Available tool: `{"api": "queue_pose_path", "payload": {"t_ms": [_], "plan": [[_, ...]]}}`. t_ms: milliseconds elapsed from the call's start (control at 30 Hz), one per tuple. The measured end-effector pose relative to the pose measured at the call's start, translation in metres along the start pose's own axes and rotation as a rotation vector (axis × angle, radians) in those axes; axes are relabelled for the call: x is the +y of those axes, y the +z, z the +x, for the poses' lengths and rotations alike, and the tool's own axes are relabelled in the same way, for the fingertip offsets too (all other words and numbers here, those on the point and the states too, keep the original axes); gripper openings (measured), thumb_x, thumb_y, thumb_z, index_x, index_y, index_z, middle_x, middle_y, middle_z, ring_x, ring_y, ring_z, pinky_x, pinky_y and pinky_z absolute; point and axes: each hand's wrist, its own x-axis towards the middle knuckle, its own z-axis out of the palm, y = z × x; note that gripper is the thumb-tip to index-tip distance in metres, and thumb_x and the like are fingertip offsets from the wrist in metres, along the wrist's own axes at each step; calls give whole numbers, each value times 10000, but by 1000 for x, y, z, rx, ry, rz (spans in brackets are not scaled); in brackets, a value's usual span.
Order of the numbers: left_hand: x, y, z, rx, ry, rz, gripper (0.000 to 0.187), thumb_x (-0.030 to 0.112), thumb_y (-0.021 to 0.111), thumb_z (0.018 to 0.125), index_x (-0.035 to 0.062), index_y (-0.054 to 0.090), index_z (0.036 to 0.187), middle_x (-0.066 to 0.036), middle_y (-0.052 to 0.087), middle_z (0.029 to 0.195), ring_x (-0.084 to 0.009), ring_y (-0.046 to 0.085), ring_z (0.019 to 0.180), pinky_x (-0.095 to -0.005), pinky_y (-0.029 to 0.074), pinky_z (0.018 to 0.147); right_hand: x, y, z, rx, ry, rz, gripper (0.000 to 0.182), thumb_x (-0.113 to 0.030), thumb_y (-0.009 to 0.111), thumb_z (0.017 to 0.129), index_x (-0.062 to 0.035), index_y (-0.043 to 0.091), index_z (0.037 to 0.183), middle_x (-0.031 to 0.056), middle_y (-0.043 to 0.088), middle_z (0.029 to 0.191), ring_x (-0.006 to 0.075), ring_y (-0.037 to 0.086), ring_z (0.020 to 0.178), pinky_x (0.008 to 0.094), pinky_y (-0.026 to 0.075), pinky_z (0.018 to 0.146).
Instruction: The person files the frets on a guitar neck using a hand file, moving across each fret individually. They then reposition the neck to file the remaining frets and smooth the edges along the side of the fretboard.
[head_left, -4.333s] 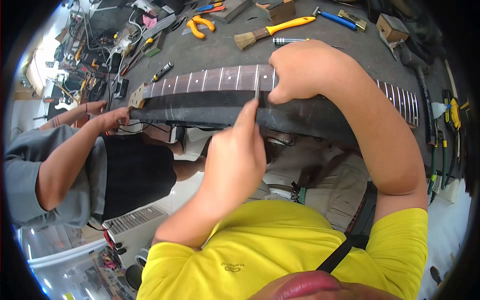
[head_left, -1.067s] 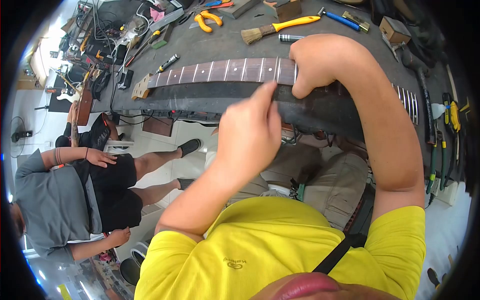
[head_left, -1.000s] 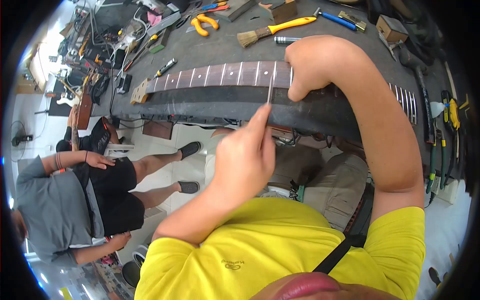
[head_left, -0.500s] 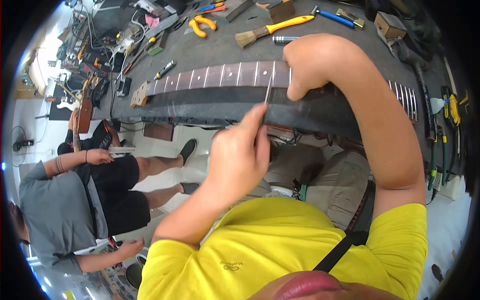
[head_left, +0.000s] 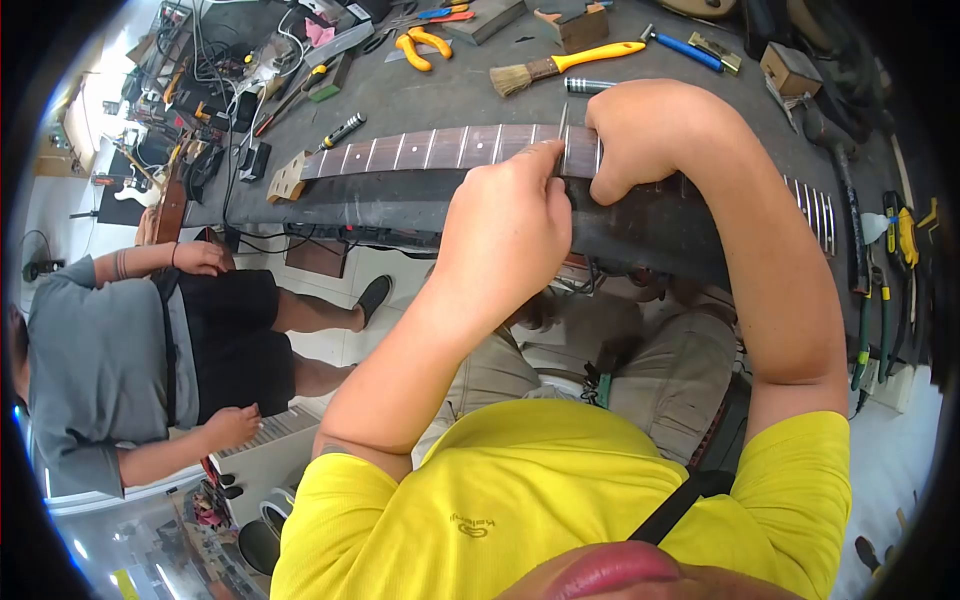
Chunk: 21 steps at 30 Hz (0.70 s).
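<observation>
A guitar neck [head_left: 440, 150] with a dark fretboard, silver frets and pale dot inlays lies across the bench edge, its pale headstock [head_left: 287, 178] at the left. My left hand [head_left: 515, 215] is closed on a thin metal file [head_left: 564, 118], which crosses the fretboard near a fret; the rest of the tool is hidden in the fist. Close beside it, my right hand [head_left: 640, 135] grips the neck, fingers bent over the far edge and thumb at the near side. My right forearm covers part of the neck's higher frets.
Behind the neck lie a yellow-handled brush [head_left: 570, 64], orange-handled pliers [head_left: 422, 48] and a blue-handled tool [head_left: 685, 47]. A hammer [head_left: 838, 170] and green-handled pliers [head_left: 875, 310] are at the right. A person in a grey shirt [head_left: 100, 350] is at the left.
My left hand has pushed the file forward across the fretboard, away from my body and slightly right. My right hand keeps its hold. The other person's arms have shifted.
</observation>
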Motion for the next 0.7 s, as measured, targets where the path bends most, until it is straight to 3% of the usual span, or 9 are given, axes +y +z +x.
{"api": "queue_pose_path", "payload": {"t_ms": [167, 333, 500, 700], "plan": [[16, -12, -46, -22, -20, 25, 336, 5, 709, 979, -42, 746, 1309, -290, 741, 885, -448, 762, 774, -456, 589, 703, 4, 4, 3, 28, 4, 2, 517, -352, 833, 669, -1, 832, 1048, 200, 813, 934, 366, 794, 896, 472, 640, 813], [3, -2, 5, -55, 3, 106, 345, -1, 728, 960, -28, 765, 1302, -303, 735, 921, -496, 719, 802, -508, 582, 716, 1, 5, 6, 14, -13, -16, 508, -343, 822, 665, 6, 824, 1034, 198, 809, 918, 361, 792, 882, 468, 640, 805], [20, -12, -40, -47, 21, 178, 329, -6, 731, 957, -7, 788, 1281, -259, 747, 876, -468, 739, 787, -531, 581, 694, 3, 3, 1, 21, -3, -3, 512, -359, 828, 670, 2, 832, 1034, 204, 810, 915, 368, 794, 875, 468, 640, 803], [8, -5, 2, -55, 61, 241, 323, -8, 734, 948, -12, 787, 1267, -261, 736, 868, -473, 730, 792, -524, 578, 688, 3, 5, 8, -13, -1, -36, 511, -352, 824, 671, -3, 835, 1044, 212, 812, 938, 375, 794, 910, 474, 638, 824]]}}
